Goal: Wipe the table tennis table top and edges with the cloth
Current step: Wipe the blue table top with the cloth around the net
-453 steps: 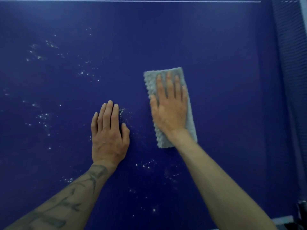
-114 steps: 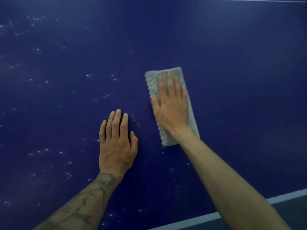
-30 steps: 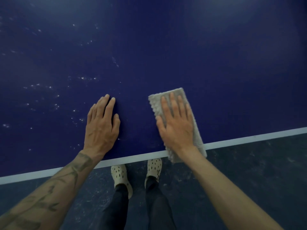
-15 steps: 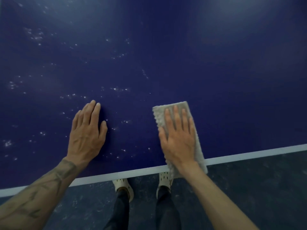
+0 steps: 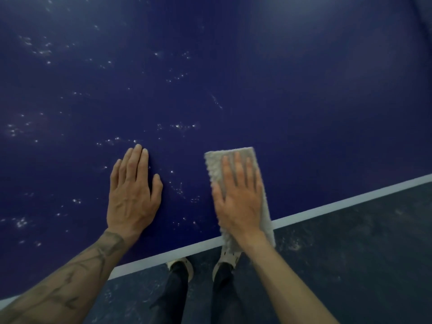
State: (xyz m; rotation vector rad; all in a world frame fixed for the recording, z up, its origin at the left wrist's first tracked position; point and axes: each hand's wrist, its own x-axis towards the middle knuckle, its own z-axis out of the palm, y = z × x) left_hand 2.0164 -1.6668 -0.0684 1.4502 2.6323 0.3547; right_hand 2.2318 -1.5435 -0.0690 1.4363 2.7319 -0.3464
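Head view, looking down. Blue table [image 5: 280, 90] fills the upper frame; its white edge line [image 5: 350, 202] runs diagonally from lower left to middle right.

Right hand [image 5: 238, 202], centre right: fingers straight, palm flat, pressing the grey cloth [image 5: 215, 163] onto the top. The folded cloth lies lengthwise under the hand, with its near end crossing the edge line and, as far as I can judge through the blur, hanging slightly past it.

Left hand [image 5: 133, 197], centre left: flat on bare table, fingers together, grasping nothing.

White specks [image 5: 182, 126] are scattered across the left half, some between the hands.

Dark floor [image 5: 350, 253] lower right; two pale shoes [image 5: 182, 265] below the edge.
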